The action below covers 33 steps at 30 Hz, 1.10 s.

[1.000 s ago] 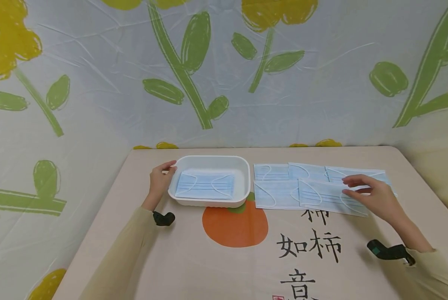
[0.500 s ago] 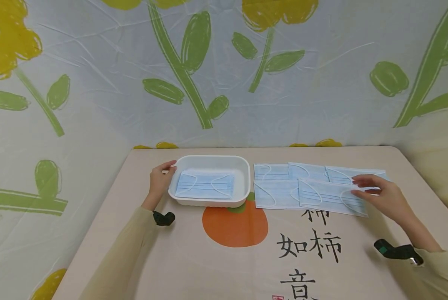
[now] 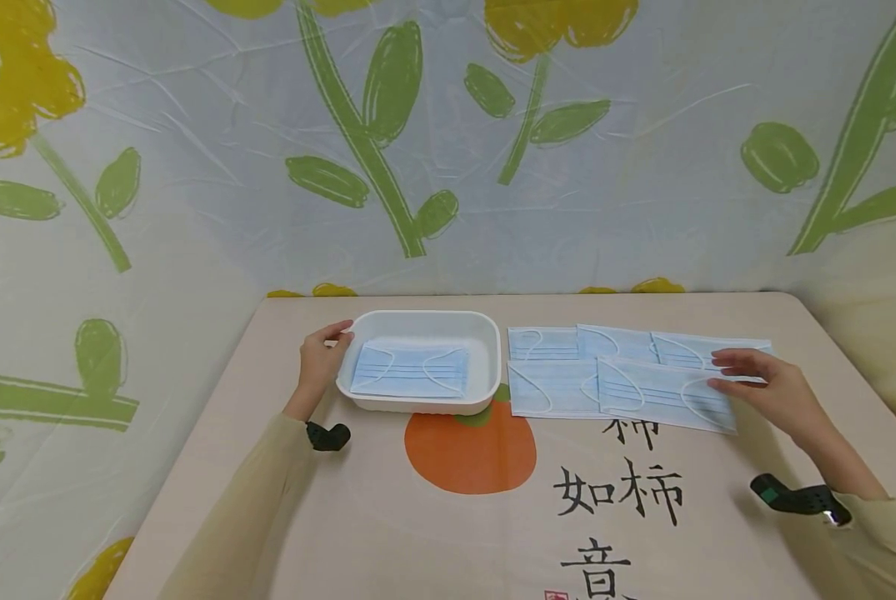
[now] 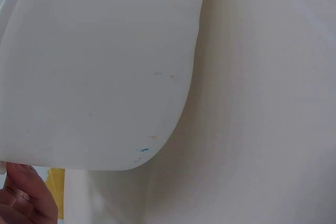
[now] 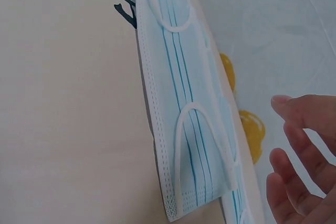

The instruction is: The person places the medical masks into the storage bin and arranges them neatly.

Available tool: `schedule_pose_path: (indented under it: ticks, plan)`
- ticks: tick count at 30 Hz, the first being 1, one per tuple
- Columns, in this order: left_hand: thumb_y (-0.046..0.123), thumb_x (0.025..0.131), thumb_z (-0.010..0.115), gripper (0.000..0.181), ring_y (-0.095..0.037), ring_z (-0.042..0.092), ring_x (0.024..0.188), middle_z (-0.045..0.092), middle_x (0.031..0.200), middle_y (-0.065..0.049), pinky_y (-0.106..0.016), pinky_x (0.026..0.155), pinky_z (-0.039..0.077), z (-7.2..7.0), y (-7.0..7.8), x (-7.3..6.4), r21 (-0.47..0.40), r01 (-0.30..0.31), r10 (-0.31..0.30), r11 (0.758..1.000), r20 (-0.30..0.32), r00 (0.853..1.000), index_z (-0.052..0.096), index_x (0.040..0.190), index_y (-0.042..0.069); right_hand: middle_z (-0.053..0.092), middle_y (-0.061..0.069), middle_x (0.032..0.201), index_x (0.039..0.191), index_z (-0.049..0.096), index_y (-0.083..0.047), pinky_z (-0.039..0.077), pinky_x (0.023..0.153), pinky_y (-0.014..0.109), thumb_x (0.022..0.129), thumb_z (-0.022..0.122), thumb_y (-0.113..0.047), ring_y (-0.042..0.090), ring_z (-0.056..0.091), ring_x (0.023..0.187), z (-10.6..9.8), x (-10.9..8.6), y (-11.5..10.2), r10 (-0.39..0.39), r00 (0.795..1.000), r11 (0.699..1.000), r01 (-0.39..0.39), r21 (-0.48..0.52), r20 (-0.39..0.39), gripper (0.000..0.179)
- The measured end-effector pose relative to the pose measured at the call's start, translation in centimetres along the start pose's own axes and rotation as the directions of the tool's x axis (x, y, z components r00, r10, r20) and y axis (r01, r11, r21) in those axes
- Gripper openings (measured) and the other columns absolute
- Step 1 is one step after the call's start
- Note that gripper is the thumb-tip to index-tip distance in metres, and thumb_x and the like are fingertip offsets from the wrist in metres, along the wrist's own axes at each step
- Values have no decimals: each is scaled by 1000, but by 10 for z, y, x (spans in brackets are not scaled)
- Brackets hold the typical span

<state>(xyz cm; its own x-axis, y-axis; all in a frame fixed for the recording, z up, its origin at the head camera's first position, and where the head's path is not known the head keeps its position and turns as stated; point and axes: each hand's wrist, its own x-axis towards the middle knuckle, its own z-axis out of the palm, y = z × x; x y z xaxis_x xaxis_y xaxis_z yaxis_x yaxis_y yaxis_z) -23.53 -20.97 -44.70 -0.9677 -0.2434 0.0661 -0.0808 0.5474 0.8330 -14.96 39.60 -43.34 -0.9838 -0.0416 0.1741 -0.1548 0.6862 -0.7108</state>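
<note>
My left hand point(image 3: 319, 362) holds the left rim of a white plastic tray point(image 3: 495, 367), thumb and fingers at its corner. Close up in the left wrist view, the thumb point(image 4: 32, 184) meets the tray edge point(image 4: 94, 77). Inside the tray lies a light blue face mask point(image 3: 410, 371) with white ear loops. My right hand point(image 3: 778, 396) hovers over the right end of the front-right face mask point(image 3: 665, 393), thumb and fingers apart. Nothing sits between those fingers point(image 5: 296, 111) in the right wrist view, where a pleated mask point(image 5: 181, 77) lies beside them.
Several more face masks point(image 3: 548, 387) lie overlapping in two rows right of the tray. The tablecloth point(image 3: 387, 533) bears a printed orange persimmon point(image 3: 470, 454) and black characters point(image 3: 653, 492). A flower-patterned curtain point(image 3: 568, 217) stands behind the table.
My right hand has shifted to the right over the masks, from near the front-right mask's middle to its right end. The left hand and the tray have stayed put.
</note>
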Motion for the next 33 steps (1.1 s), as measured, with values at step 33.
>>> schedule_pose_path:
  ticks: [33]
  plan:
    - [18,96,57,30,-24,53,103,64,112,-16,-25,78,41,1,-1,1,-26,5,-5,1000,-3,1000,65,124,9,59,-14,97,130,48,7,36,65,17,86,72,-31,-23,36,76,1,9,24,220,970,972,-209,-109,100,62]
